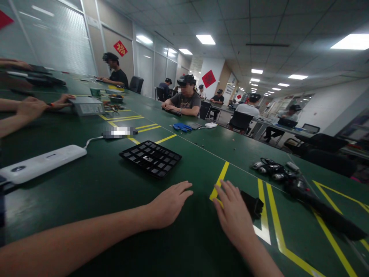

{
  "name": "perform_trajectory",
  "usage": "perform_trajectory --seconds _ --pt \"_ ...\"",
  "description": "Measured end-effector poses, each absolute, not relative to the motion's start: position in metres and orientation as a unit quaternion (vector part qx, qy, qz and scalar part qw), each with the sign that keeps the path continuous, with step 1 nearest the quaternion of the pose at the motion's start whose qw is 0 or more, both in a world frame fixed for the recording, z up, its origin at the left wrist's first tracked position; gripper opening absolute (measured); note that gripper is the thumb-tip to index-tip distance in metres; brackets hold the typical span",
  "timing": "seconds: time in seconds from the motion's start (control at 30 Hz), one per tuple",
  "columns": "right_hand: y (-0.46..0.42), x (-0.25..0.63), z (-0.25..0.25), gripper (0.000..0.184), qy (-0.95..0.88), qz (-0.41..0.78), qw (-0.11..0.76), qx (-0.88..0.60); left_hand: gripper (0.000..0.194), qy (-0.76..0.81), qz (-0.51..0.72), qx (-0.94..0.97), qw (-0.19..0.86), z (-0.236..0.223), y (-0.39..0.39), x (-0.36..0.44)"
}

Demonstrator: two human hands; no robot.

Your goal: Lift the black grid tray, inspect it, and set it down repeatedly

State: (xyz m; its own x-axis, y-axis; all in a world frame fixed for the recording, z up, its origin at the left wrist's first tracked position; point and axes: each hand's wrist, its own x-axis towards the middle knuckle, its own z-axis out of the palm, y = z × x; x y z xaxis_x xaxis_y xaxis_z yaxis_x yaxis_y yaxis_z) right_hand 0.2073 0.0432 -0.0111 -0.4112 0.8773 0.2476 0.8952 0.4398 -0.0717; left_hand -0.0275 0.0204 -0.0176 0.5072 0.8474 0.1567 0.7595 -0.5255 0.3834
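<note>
My left hand (172,203) is over the green table with its fingers stretched out, holding nothing. To its right, my right hand (234,211) has its fingers spread, also with nothing in it. Just beyond the right hand lies a small black block-like part (254,204), partly covered by the hand; whether they touch I cannot tell. A flat, square black panel with a grid of cells (151,158) lies beyond my left hand, apart from it.
On the left are a long white device (46,163) with a cable and a metal box (87,105) near another person's hands (59,103). Blue gloves (182,127) lie farther back. Black tools with silver ends (278,169) lie at right. A person (187,98) sits opposite.
</note>
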Motion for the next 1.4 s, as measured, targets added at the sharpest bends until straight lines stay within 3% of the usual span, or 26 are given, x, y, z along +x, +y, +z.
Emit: perform_trajectory --seconds 0.13,0.27,0.37,0.47,0.6,0.7,0.8,1.0,1.17,1.4 --pt "0.075 0.261 -0.024 0.054 -0.758 -0.134 0.110 -0.629 0.042 0.520 0.158 0.832 0.115 -0.010 0.020 -0.026" --pt "0.083 0.283 -0.041 0.055 -0.759 -0.059 0.085 -0.643 0.024 0.553 0.115 0.819 0.105 -0.010 0.026 -0.026" --pt "0.083 0.282 -0.044 0.055 -0.756 -0.045 0.100 -0.646 0.024 0.534 0.124 0.827 0.123 -0.011 0.032 -0.030" --pt "0.083 0.281 -0.044 0.054 -0.754 -0.042 0.106 -0.647 0.023 0.543 0.208 0.787 0.206 -0.004 0.041 -0.041" --pt "0.085 0.283 -0.047 0.054 -0.758 -0.047 0.111 -0.641 0.013 0.611 0.379 0.592 0.364 0.016 0.061 -0.072" --pt "0.085 0.283 -0.047 0.053 -0.755 -0.048 0.112 -0.644 0.014 0.677 0.430 0.507 0.314 0.029 0.077 -0.108" --pt "0.084 0.282 -0.046 0.054 -0.754 -0.047 0.110 -0.646 0.023 0.728 0.402 0.495 0.251 0.033 0.086 -0.140" --pt "0.084 0.283 -0.046 0.054 -0.749 -0.031 0.110 -0.653 0.052 0.809 0.099 0.579 0.025 0.022 0.089 -0.147" --pt "0.083 0.281 -0.043 0.052 -0.740 0.002 0.146 -0.657 0.049 0.806 0.084 0.586 0.011 0.018 0.087 -0.136" --pt "0.063 0.236 -0.040 0.048 -0.739 0.132 0.291 -0.593 0.040 0.740 0.146 0.655 0.035 0.012 0.069 -0.106"
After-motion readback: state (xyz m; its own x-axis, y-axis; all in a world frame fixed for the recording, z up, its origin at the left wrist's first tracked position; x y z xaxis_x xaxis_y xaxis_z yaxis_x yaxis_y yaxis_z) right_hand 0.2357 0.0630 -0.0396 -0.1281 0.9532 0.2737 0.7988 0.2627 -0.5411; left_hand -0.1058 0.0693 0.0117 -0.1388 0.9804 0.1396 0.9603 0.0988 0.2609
